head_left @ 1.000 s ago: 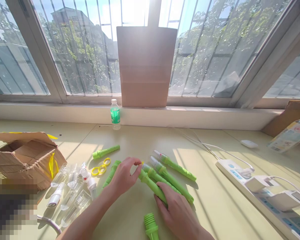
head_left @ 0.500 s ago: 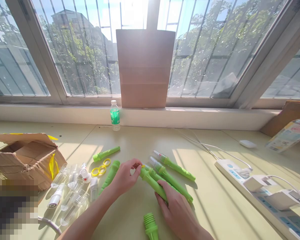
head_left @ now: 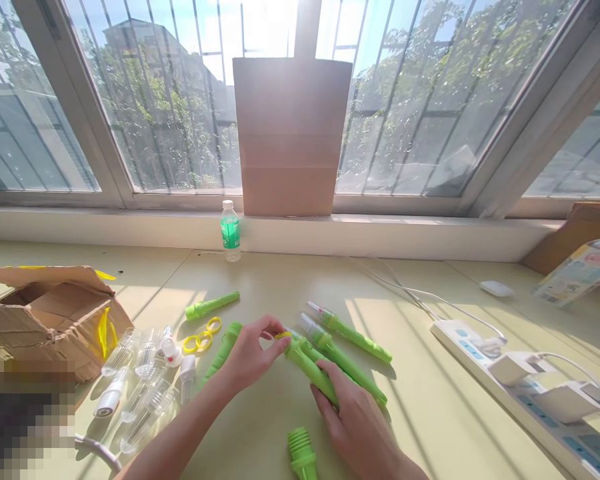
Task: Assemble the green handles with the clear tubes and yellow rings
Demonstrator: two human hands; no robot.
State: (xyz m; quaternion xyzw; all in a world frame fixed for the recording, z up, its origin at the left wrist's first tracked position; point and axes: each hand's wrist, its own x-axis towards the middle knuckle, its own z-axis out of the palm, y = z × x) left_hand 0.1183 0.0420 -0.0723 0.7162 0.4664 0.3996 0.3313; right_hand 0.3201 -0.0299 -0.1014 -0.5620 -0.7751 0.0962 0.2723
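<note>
My right hand [head_left: 357,423] is wrapped round a green plastic handle [head_left: 311,371] that slants up to the left. At its upper end, my left hand [head_left: 253,353] pinches a yellow ring [head_left: 282,336] between thumb and forefinger; fingers partly hide how the two meet. Just right of this handle lie more green handles, two of them plainly fitted with clear tips, such as this green tube [head_left: 353,335]. A threaded green handle [head_left: 225,348] lies partly behind my left hand, and another green handle [head_left: 213,305] rests farther off. Loose yellow rings [head_left: 205,341] lie near it.
Several clear plastic tubes [head_left: 147,403] and white-capped parts [head_left: 111,399] lie left, beside an open cardboard box [head_left: 80,327]. A green piece [head_left: 301,450] sits at the front edge. A power strip [head_left: 480,357] with cables lies right; a bottle [head_left: 231,232] stands at the back.
The held handle has shifted very slightly to the right. At its end, more of the yellow ring now shows between my left fingertips.
</note>
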